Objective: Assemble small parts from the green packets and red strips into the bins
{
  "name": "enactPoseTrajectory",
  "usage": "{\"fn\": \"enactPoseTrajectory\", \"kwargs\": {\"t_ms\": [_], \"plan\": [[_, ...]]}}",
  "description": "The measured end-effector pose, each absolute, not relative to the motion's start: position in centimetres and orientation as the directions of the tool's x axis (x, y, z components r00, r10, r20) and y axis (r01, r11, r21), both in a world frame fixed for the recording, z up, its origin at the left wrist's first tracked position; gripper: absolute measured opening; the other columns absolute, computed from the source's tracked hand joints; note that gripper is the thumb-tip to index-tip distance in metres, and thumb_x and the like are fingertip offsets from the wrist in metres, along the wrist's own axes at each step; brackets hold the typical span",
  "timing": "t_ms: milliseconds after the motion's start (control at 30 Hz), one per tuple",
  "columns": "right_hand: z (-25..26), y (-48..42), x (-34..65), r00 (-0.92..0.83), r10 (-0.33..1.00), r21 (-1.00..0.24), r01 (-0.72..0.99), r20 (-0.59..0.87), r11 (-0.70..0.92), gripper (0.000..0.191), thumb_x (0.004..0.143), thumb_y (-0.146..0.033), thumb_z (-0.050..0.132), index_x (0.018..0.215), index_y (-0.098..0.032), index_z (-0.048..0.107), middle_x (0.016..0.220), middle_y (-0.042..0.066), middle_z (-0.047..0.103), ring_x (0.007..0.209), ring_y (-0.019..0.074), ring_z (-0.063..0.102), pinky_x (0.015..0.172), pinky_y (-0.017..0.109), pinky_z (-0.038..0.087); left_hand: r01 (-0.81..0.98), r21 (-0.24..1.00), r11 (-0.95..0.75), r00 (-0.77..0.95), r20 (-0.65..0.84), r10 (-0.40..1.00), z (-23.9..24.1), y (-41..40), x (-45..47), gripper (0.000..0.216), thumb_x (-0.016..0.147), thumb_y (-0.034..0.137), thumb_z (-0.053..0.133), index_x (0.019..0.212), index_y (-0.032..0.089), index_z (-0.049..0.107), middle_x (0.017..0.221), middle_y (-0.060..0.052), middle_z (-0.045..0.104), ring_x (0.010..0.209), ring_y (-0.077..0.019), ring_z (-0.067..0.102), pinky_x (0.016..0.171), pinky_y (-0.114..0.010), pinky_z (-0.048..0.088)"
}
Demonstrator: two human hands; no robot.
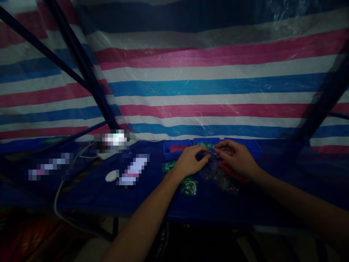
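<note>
My left hand (pixel 190 160) is over the middle of the blue table, thumb and fingertips drawn together in a pinch. Opposite it, my right hand (pixel 236 157) pinches too, its fingertips a short way from the left ones. Whatever they hold is too small and dark to make out. Below the left hand lies a clear bag of green pieces (pixel 189 186), and a second green bag (pixel 168 166) sits left of its wrist. Clear bags of small dark parts (pixel 225 183) lie between the forearms. A red tray-like object (pixel 231 171) is partly hidden under my right hand.
Along the back edge stand a blue bin with red contents (pixel 177 148), a blue bin with green pieces (pixel 206 142) and another blue bin (pixel 254 149). Leftward lie a white round object (pixel 111 176), a blurred-out phone-shaped item (pixel 134 170) and a white cable (pixel 56 196). Striped sheeting hangs behind.
</note>
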State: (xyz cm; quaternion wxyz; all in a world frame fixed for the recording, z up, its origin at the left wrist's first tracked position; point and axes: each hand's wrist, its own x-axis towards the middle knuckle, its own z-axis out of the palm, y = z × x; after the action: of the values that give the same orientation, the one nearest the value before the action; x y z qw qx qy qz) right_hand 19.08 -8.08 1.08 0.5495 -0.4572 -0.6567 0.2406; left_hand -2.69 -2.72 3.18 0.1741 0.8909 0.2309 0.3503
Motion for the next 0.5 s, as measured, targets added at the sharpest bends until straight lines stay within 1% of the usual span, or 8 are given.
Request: {"fn": "enactPoseTrajectory", "kwargs": {"t_ms": [100,233,400,500], "plan": [[1.18,-8.08,19.06,0.019,0.879,-0.844,0.29,0.476,0.45,0.033,0.087,-0.047,0.075,0.107,-0.022,0.068,0.098,0.008,0.075,0.087,0.0234,0.074,0.079,0.04,0.063,0.272,0.533,-0.801,0.647,0.515,0.563,2.55,-2.45,-2.24,0.017,0.094,0.028,0.061,0.105,0.022,0.074,0.104,-0.006,0.077,0.096,-0.0219,0.07,0.089,-0.036,0.053],[1.21,-8.07,18.83,-0.02,0.893,-0.861,0.253,0.45,0.44,0.041,0.083,-0.044,0.079,0.115,-0.021,0.066,0.106,0.009,0.074,0.099,0.0241,0.073,0.085,0.04,0.062,0.24,0.591,-0.77,0.599,0.534,0.597,2.21,-2.34,-2.04,0.018,0.097,0.031,0.06,0.105,0.021,0.073,0.104,-0.006,0.077,0.093,-0.0207,0.07,0.087,-0.036,0.054],[1.15,-7.97,18.89,-0.028,0.917,-0.896,0.202,0.399,0.396,0.041,0.082,-0.044,0.079,0.113,-0.021,0.066,0.1,0.008,0.075,0.09,0.0223,0.074,0.082,0.041,0.063,0.186,0.626,-0.757,0.579,0.553,0.599,2.33,-2.41,-2.09,0.018,0.097,0.033,0.062,0.103,0.021,0.073,0.102,-0.006,0.076,0.092,-0.0197,0.07,0.087,-0.036,0.054],[1.2,-7.98,19.0,0.002,0.914,-0.895,0.204,0.406,0.397,0.041,0.081,-0.045,0.08,0.11,-0.019,0.067,0.097,0.008,0.075,0.089,0.0223,0.074,0.085,0.041,0.062,0.151,0.668,-0.729,0.578,0.539,0.613,2.16,-2.31,-1.99,0.019,0.095,0.035,0.066,0.106,0.02,0.072,0.105,-0.007,0.076,0.092,-0.0194,0.07,0.087,-0.036,0.055]]}}
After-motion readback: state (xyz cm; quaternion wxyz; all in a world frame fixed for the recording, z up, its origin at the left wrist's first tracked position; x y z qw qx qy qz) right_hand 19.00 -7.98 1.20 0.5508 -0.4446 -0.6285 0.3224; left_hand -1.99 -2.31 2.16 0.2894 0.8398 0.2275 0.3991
